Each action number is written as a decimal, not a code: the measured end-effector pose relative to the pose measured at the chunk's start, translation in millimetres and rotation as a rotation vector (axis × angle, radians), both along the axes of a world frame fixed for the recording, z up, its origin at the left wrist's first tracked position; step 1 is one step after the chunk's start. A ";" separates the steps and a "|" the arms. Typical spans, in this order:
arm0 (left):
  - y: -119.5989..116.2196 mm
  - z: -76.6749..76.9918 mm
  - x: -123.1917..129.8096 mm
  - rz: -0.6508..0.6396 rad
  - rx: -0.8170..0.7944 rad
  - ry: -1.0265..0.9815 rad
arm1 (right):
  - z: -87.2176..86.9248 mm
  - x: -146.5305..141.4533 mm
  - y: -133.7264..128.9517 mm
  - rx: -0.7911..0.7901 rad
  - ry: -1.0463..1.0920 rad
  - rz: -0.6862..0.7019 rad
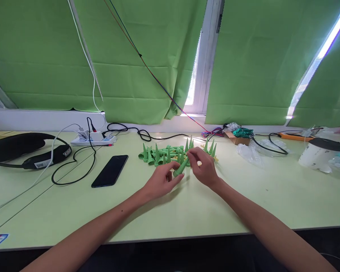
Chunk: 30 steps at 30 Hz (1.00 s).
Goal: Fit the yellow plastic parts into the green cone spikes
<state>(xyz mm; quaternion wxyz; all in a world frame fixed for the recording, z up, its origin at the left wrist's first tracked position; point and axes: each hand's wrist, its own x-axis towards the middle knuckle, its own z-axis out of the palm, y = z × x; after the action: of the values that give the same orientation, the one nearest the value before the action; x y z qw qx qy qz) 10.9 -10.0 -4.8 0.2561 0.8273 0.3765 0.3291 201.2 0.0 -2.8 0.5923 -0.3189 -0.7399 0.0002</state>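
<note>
Forearms, hands on tapered cone

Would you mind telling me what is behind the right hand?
Upright green cones and yellow bits show beyond the right hand. Whatever lies directly behind it is covered and cannot be seen.

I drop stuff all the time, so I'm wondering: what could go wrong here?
The green cone in the left hand might slip, since only fingers seem to hold it. The standing green cones are close to both the left hand and right hand, so a bump could tip some over.
</note>
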 end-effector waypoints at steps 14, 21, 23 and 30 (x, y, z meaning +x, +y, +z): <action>6.8 -9.9 0.3 0.026 0.051 0.209 | -7.3 -5.3 -3.9 -0.014 -0.291 0.124; 9.3 -13.1 -1.0 0.053 -0.024 0.200 | -6.4 6.4 8.7 -0.059 -0.093 -0.012; 10.7 -14.6 -1.6 0.055 -0.025 0.187 | -5.8 15.5 17.4 -0.077 -0.075 -0.123; 13.7 -17.0 -2.7 0.054 -0.066 0.158 | -13.2 51.0 50.9 -0.405 -0.304 -0.550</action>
<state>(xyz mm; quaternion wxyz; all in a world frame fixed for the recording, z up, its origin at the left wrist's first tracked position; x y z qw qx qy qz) 8.2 3.7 -21.8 0.2438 0.8314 0.4283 0.2568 252.2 50.8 -16.0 0.3785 -0.6129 -0.6910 -0.0602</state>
